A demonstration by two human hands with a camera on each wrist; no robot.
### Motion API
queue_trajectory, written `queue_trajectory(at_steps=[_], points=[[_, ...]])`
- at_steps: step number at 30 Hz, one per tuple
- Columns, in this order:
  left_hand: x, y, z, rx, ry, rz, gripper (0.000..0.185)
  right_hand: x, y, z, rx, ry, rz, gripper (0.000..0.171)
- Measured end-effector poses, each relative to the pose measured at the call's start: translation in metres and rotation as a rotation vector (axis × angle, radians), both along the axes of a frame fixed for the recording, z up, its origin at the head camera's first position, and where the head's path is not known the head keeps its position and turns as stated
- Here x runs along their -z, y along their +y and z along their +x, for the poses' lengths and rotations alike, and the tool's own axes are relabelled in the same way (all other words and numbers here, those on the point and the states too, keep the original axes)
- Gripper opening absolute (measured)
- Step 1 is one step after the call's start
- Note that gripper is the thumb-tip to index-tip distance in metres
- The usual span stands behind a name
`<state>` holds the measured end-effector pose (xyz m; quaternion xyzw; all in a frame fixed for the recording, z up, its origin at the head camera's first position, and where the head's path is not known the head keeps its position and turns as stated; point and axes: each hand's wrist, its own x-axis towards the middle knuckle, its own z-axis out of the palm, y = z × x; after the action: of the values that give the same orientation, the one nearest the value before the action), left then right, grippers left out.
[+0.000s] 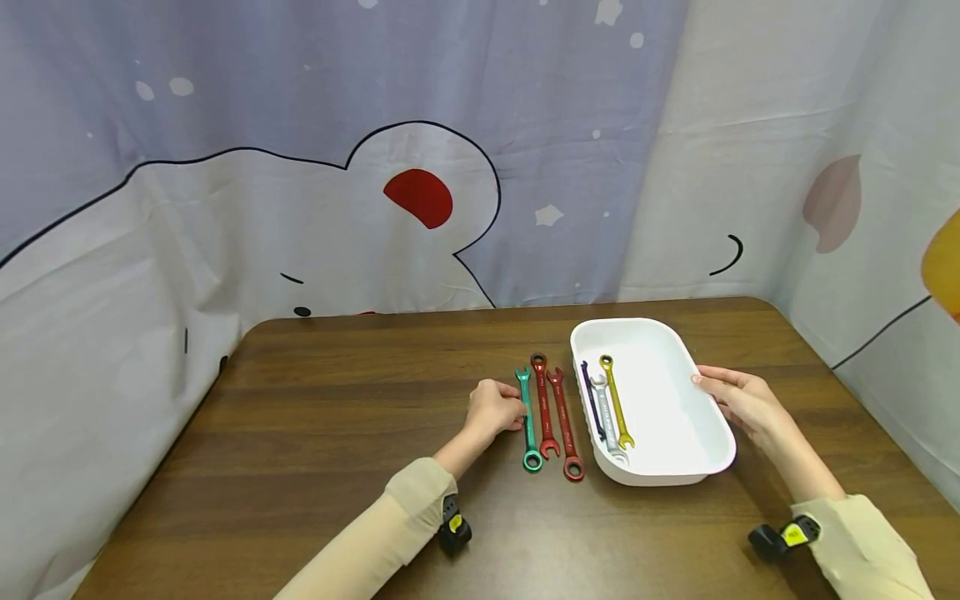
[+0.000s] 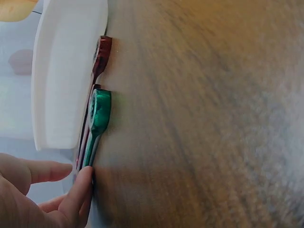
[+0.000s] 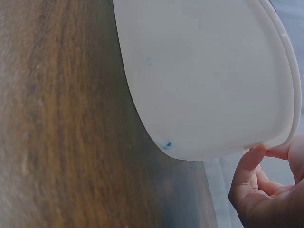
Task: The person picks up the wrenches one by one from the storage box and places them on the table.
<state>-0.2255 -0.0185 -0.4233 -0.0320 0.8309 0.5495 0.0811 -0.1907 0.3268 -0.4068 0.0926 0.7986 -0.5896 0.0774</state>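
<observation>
A: Where does the left hand (image 1: pixel 491 410) sit?

B: On the brown wooden worktop (image 1: pixel 315 417), just left of the white oblong plastic tray (image 1: pixel 716 433). Its fingertips (image 2: pixel 83 183) touch the shaft of the green metal ratchet wrench (image 1: pixel 528 421); whether they pinch it or only rest against it, I cannot tell.

A: And beside that wrench?

B: Two red metal wrenches (image 1: pixel 557 417) lie between it and the tray, parallel to it and close against the tray's left wall.

A: The right hand (image 1: pixel 738 398)?

B: At the tray's right side, thumb (image 3: pixel 247 166) on the rim and fingers curled under its edge, holding it.

A: What is in the tray?

B: Along its left wall lie a dark blue metal wrench (image 1: pixel 592 400), a silver metal wrench (image 1: pixel 606 412) and a yellow metal wrench (image 1: pixel 617 402).

A: Behind the tray?

B: A pale curtain printed with a cartoon bear (image 1: pixel 375 233).
</observation>
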Motion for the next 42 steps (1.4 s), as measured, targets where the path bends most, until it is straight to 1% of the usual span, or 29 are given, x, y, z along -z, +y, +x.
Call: queue_trajectory(at_steps=[6,13,17,22,27,30,35,38,42], points=[[-0.003,-0.004,0.002,0.019,-0.027,0.032,0.020,0.000,0.000,-0.001,0.003,-0.003,-0.007,0.071],[-0.007,-0.008,0.006,0.035,-0.016,0.029,0.022,0.000,0.000,0.000,0.001,0.000,-0.003,0.070],[-0.009,-0.010,0.008,0.049,-0.033,0.047,0.023,0.000,0.000,0.000,-0.002,0.004,0.002,0.070],[-0.009,-0.013,0.008,0.067,-0.056,0.109,0.024,-0.001,-0.001,0.000,0.001,0.003,-0.008,0.070],[-0.010,-0.012,0.009,0.097,-0.083,0.203,0.026,-0.001,-0.001,0.001,0.003,0.001,0.002,0.071],[-0.011,-0.009,0.011,0.116,-0.087,0.247,0.027,-0.001,-0.001,0.001,0.003,-0.003,0.009,0.072],[-0.017,-0.005,0.017,0.140,-0.084,0.267,0.026,0.000,0.000,0.000,0.005,-0.008,-0.005,0.069],[-0.022,-0.003,0.020,0.157,-0.085,0.276,0.027,0.001,0.001,-0.001,0.007,-0.008,-0.023,0.066],[-0.026,0.000,0.022,0.173,-0.084,0.293,0.027,0.001,0.002,-0.001,0.009,-0.009,-0.031,0.065]])
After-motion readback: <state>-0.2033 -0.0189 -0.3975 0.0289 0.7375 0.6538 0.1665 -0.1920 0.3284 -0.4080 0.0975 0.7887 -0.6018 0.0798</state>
